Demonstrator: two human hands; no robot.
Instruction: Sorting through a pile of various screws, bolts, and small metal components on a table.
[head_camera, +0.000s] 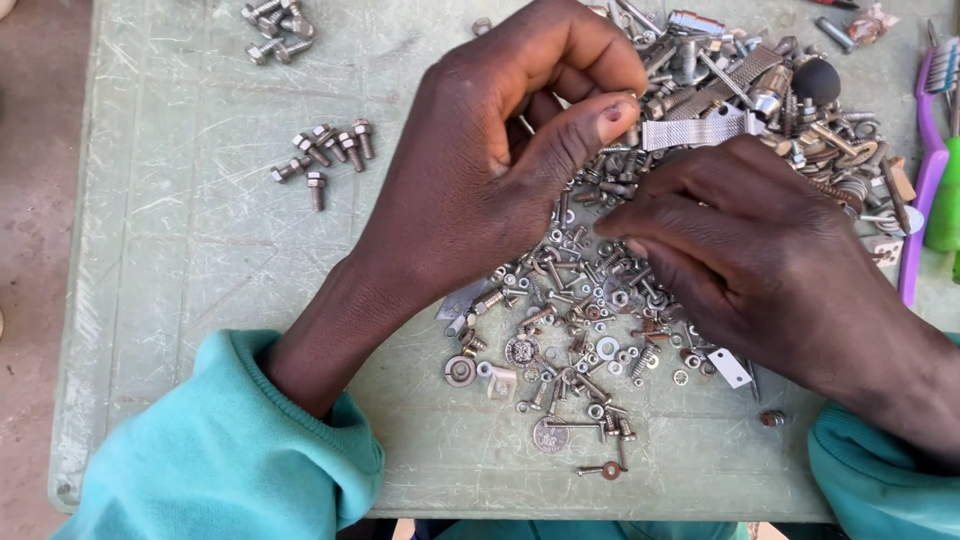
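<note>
A big heap of small metal parts (590, 320), screws, nuts, washers and coins, lies on a scratched pale green table (190, 250). My left hand (500, 160) hovers over the heap's upper part with fingers curled and thumb against fingertips; whether a small piece is pinched there I cannot tell. My right hand (740, 250) rests palm down on the heap, fingertips pointing left among the screws. Both arms wear teal sleeves.
Two small sorted groups of bolts lie apart on the table: one (325, 150) at centre left, another (275, 28) near the top edge. Metal mesh strips (700, 128) top the heap. A purple toothbrush (925, 170) and a green handle (945, 200) lie at the right edge.
</note>
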